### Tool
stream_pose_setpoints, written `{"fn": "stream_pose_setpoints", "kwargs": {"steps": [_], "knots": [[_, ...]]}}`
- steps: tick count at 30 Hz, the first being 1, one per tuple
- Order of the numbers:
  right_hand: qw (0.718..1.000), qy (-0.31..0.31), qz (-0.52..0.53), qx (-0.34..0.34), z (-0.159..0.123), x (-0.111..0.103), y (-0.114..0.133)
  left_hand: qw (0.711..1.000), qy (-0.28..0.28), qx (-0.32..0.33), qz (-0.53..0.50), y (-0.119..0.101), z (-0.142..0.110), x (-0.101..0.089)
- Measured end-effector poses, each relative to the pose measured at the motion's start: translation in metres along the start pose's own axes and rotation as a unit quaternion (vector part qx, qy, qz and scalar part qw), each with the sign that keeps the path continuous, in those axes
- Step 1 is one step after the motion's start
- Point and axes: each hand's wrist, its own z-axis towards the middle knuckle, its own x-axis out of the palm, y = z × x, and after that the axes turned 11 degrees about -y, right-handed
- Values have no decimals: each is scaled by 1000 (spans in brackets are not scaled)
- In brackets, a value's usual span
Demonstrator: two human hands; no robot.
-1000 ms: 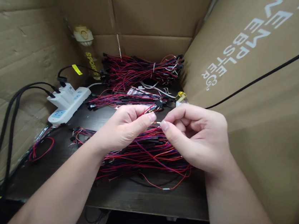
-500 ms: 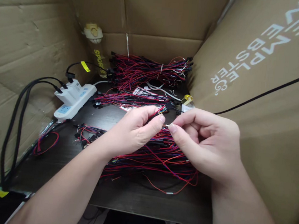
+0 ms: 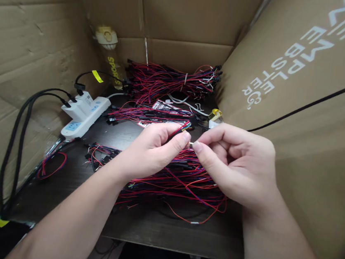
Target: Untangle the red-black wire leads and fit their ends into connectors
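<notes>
Pinched between the thumb and fingers of my left hand (image 3: pixel 157 150) is a small bunch of thin coloured wires (image 3: pixel 185 127), red, yellow and dark ones among them. A black connector (image 3: pixel 195 119) shows just beyond the bunch. My right hand (image 3: pixel 237 164) is closed in a pinch on a thin white wire end (image 3: pixel 191 143), which spans the small gap between both hands' fingertips. Its exact form is too small to make out. Beneath the hands lies a loose pile of red, blue and black wire harnesses (image 3: pixel 171 191).
Behind lie a smaller harness bundle (image 3: pixel 127 114) and a large tied one (image 3: pixel 168 83). A white power strip (image 3: pixel 91 114) with plugs stands left, a bottle (image 3: pixel 114 62) behind it. A yellow tape roll (image 3: pixel 216 114) sits right. Cardboard walls (image 3: pixel 191 15) surround the dark table (image 3: pixel 178 238).
My right fingertips have shifted slightly left, closer to my left fingertips. The held wires have turned a little, showing more of their colours. The camera view has drifted slightly.
</notes>
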Motion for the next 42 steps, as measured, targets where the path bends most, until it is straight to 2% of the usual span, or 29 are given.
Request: {"fn": "stream_pose_setpoints", "kwargs": {"steps": [13,23,30,37,42], "knots": [[1000,-4,-25,-18,-1,3,-3,994,-73,24,83,3,-2,5],[996,-18,-75,-50,-3,5,-6,970,-123,76,196,0,-2,6],[994,-28,-80,-74,-3,5,-7,980,-118,45,155,1,-2,6],[996,-27,-58,-68,-2,3,-6,997,-78,10,-2,-5,-2,4],[997,-24,-40,-61,-2,2,-6,997,-73,-6,-23,-8,-2,2]]}}
